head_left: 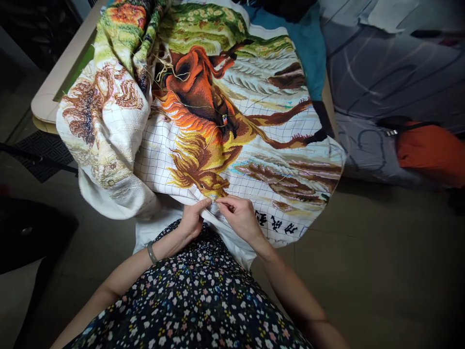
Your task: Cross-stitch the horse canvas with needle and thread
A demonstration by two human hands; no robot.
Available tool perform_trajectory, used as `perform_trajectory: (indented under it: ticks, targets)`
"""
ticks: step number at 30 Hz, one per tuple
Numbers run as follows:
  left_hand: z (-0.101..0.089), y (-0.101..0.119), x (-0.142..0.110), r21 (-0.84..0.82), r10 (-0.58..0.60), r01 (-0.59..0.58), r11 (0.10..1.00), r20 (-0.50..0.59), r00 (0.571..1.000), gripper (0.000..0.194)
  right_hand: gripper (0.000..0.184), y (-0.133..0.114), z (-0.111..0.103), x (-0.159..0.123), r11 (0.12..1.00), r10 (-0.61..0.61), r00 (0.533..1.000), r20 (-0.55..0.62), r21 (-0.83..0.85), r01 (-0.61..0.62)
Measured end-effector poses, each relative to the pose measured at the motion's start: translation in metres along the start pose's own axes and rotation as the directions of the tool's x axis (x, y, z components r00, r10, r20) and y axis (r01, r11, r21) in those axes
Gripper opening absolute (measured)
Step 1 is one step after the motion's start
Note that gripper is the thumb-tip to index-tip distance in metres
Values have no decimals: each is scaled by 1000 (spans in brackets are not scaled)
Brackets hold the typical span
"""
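Observation:
A large cross-stitch cloth [254, 126] with orange and brown horses hangs from a table down to my lap. My left hand [191, 219] pinches the cloth's near edge just under the lower horse's head, thumb on top. My right hand [240, 215] rests beside it on the cloth, fingers curled and pinched together as if on a needle or thread too small to see. Loose yellow threads [170, 72] lie on the upper horse. A green bangle [151, 252] circles my left wrist.
The light wooden table [54, 82] carries the cloth at the top left. A teal fabric [308, 39] lies under it at the back. A grey patterned cover [381, 72] and an orange bag [432, 152] sit at right. A dark object [25, 232] is on the tiled floor.

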State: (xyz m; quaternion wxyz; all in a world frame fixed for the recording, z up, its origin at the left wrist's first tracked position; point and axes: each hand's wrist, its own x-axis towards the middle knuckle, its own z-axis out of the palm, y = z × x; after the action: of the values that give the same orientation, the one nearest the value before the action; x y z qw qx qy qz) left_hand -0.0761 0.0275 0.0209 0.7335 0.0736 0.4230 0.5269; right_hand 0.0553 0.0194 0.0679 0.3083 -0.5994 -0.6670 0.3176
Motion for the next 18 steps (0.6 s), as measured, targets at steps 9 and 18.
perform_trajectory:
  ticks: [9,18]
  targets:
    - [0,-1,1,-10,41,-41,999,16,999,56,17,-2,0,5,991,-26,999,23,-128,29]
    - [4,3,0,2,19,-19,1000,-19,1000,61,17,14,-6,9,993,-111,993,31,-27,112]
